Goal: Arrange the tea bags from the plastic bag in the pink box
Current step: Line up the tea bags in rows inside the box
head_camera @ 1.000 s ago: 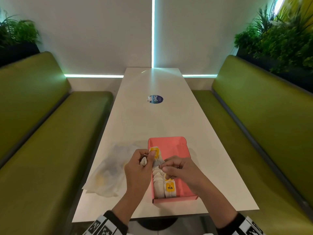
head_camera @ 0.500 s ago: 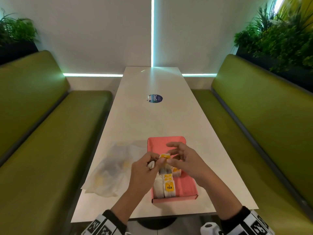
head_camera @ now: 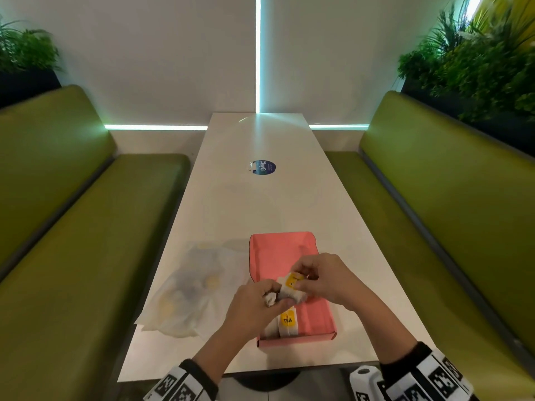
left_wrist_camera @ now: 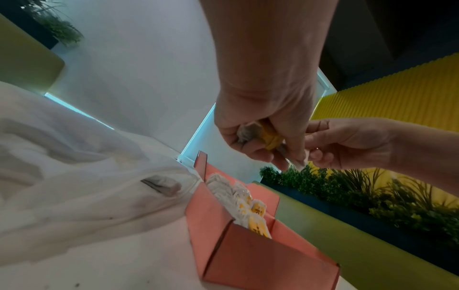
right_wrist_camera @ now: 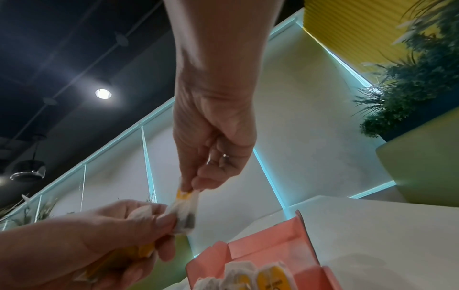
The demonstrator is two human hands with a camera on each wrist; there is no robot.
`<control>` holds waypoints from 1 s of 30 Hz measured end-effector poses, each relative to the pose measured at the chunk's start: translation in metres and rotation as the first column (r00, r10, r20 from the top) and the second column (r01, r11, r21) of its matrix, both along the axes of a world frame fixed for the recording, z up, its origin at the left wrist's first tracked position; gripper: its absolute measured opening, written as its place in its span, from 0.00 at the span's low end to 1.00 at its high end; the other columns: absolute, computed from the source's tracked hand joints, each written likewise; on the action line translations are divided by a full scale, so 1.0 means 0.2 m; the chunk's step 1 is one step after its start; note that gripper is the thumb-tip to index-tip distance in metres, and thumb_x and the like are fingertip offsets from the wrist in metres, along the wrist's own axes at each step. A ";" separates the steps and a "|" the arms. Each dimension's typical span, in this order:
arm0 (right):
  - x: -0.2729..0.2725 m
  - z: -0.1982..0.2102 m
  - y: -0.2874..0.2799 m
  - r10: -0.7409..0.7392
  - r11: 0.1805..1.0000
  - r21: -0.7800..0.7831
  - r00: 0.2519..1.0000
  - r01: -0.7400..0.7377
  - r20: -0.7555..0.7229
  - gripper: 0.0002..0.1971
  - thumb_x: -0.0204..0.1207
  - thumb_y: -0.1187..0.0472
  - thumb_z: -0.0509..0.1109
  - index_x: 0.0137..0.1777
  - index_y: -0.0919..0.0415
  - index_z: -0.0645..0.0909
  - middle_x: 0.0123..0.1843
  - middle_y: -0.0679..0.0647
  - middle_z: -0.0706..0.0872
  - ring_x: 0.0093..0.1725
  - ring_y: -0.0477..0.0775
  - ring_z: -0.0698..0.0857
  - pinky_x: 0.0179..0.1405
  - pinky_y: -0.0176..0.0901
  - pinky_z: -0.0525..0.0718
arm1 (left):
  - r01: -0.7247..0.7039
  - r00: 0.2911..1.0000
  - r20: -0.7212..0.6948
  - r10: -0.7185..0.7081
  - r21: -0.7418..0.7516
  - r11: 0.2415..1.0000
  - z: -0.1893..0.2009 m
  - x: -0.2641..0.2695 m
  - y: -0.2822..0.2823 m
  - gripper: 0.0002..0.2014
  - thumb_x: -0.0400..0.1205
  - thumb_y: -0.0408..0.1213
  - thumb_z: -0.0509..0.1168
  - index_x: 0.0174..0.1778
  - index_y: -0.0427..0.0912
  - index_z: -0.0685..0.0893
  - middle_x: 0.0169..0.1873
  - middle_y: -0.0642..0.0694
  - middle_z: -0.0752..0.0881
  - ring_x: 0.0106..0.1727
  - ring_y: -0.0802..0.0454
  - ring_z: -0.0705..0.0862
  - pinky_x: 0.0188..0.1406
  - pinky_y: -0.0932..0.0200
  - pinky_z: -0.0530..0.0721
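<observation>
Pinching one tea bag (head_camera: 291, 286) by its yellow tag, the right hand (head_camera: 324, 280) draws it from the bunch clutched in the left hand (head_camera: 254, 306), low in the frame above the pink box (head_camera: 278, 250). Best lowered upright against the filed row, plastic bag (head_camera: 191, 290) left alone.

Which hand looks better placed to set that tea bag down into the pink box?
Probably the right hand: it pinches the tea bag by its top, directly over the pink box's bare half. The left hand grips several other bags.
</observation>
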State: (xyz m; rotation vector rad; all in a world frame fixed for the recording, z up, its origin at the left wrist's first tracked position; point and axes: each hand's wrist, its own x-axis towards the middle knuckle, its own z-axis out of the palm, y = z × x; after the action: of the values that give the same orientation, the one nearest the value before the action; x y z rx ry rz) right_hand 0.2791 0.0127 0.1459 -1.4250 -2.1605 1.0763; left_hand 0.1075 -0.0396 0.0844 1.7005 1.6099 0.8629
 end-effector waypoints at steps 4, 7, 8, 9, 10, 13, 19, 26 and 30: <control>0.03 -0.07 0.05 -0.079 0.991 0.122 0.976 0.054 0.204 0.05 0.72 0.68 0.69 0.46 0.63 0.85 0.42 0.54 0.85 0.40 0.49 0.80 0.38 0.37 0.79 | -0.050 0.976 -0.215 0.022 -0.128 0.991 -0.04 -0.03 -0.01 0.17 0.75 0.52 0.71 0.57 0.56 0.79 0.52 0.55 0.84 0.49 0.58 0.81 0.44 0.64 0.77; 0.04 -0.16 0.06 -0.025 0.999 0.039 0.914 0.010 0.404 0.06 0.72 0.68 0.67 0.47 0.63 0.83 0.42 0.53 0.81 0.41 0.51 0.77 0.36 0.37 0.74 | -0.079 0.926 -0.376 0.012 -0.163 0.983 -0.07 -0.06 -0.04 0.18 0.77 0.45 0.68 0.61 0.56 0.72 0.52 0.60 0.81 0.44 0.58 0.79 0.36 0.68 0.74; 0.03 -0.19 0.06 -0.014 1.000 0.019 0.896 0.007 0.443 0.06 0.71 0.68 0.66 0.45 0.61 0.81 0.42 0.53 0.79 0.41 0.52 0.77 0.32 0.36 0.72 | -0.092 0.924 -0.383 0.019 -0.172 0.981 -0.08 -0.06 -0.04 0.20 0.76 0.43 0.68 0.62 0.56 0.70 0.50 0.61 0.80 0.42 0.58 0.78 0.32 0.69 0.72; 0.03 -0.22 0.06 -0.006 1.000 0.009 0.885 0.002 0.466 0.06 0.70 0.69 0.65 0.43 0.59 0.79 0.42 0.54 0.79 0.42 0.53 0.77 0.29 0.35 0.69 | -0.108 0.925 -0.379 0.032 -0.182 0.977 -0.09 -0.06 -0.05 0.21 0.75 0.42 0.68 0.62 0.56 0.70 0.48 0.61 0.79 0.41 0.58 0.79 0.29 0.70 0.71; 0.02 -0.24 0.06 0.004 1.000 -0.004 0.879 -0.002 0.476 0.06 0.70 0.69 0.64 0.42 0.58 0.78 0.42 0.55 0.79 0.42 0.54 0.78 0.28 0.35 0.69 | -0.124 0.928 -0.371 0.046 -0.188 0.974 -0.10 -0.06 -0.05 0.21 0.75 0.41 0.68 0.61 0.56 0.71 0.47 0.60 0.79 0.40 0.58 0.79 0.27 0.71 0.69; -0.01 -0.30 0.06 -0.020 0.999 -0.020 0.897 0.032 0.442 0.03 0.71 0.64 0.67 0.37 0.59 0.77 0.38 0.53 0.79 0.41 0.54 0.78 0.32 0.39 0.70 | -0.124 0.937 -0.345 0.049 -0.199 0.972 -0.11 -0.06 -0.06 0.24 0.74 0.39 0.68 0.64 0.57 0.69 0.51 0.59 0.82 0.42 0.59 0.80 0.27 0.73 0.68; -0.07 -0.41 0.05 -0.173 0.985 0.062 0.927 0.162 0.334 0.12 0.70 0.65 0.65 0.30 0.53 0.66 0.39 0.54 0.79 0.41 0.55 0.78 0.30 0.42 0.67 | -0.133 0.938 -0.343 0.051 -0.221 0.966 -0.12 -0.07 -0.05 0.24 0.73 0.41 0.68 0.64 0.58 0.70 0.50 0.59 0.82 0.42 0.57 0.81 0.28 0.68 0.70; -0.05 -0.41 0.01 -0.369 0.919 0.203 0.917 0.337 0.153 0.11 0.73 0.73 0.62 0.52 0.60 0.70 0.47 0.51 0.70 0.41 0.54 0.74 0.36 0.40 0.68 | -0.176 0.940 -0.329 0.088 -0.248 0.953 -0.12 -0.07 -0.06 0.20 0.75 0.46 0.68 0.60 0.55 0.68 0.37 0.58 0.77 0.36 0.59 0.78 0.25 0.69 0.68; -0.05 -0.37 -0.02 -0.203 0.978 0.129 0.899 0.165 0.387 0.07 0.77 0.62 0.64 0.37 0.54 0.74 0.42 0.52 0.76 0.44 0.52 0.77 0.36 0.38 0.70 | -0.197 0.932 -0.352 0.090 -0.279 0.940 -0.12 -0.07 -0.06 0.23 0.76 0.48 0.69 0.62 0.54 0.65 0.38 0.56 0.77 0.33 0.60 0.77 0.24 0.69 0.67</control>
State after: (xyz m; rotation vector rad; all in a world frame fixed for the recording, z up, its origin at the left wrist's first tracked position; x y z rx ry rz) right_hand 0.2691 0.0080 0.0715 -1.8932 -2.2409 0.6480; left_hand 0.0938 -0.0517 0.0602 1.5741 2.0000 0.3652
